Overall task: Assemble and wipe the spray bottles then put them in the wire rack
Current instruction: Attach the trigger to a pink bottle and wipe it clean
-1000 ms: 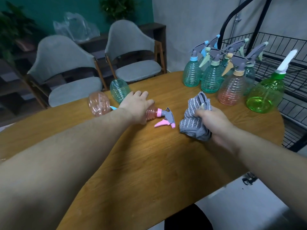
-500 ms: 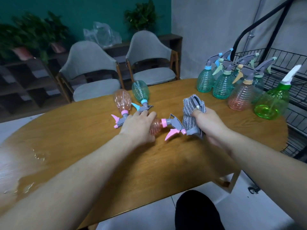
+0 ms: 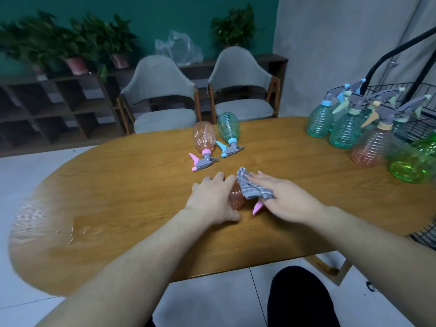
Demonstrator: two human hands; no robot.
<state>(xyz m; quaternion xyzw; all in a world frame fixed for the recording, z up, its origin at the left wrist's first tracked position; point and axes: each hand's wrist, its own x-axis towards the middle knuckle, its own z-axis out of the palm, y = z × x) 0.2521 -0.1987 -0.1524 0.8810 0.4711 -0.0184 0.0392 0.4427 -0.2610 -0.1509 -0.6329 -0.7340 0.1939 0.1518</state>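
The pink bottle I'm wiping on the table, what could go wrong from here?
1. The pink bottle lies on its side, held only by the left hand; the right hand pressing the cloth could make it roll or slip.
2. A wet patch shines on the table near the left forearm; it could re-wet wiped bottles.
3. The two bottles lying behind could roll if bumped.

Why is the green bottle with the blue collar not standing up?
It is tipped over. The green bottle lies on its side on the table, with its blue trigger end toward the person. Why cannot be told.
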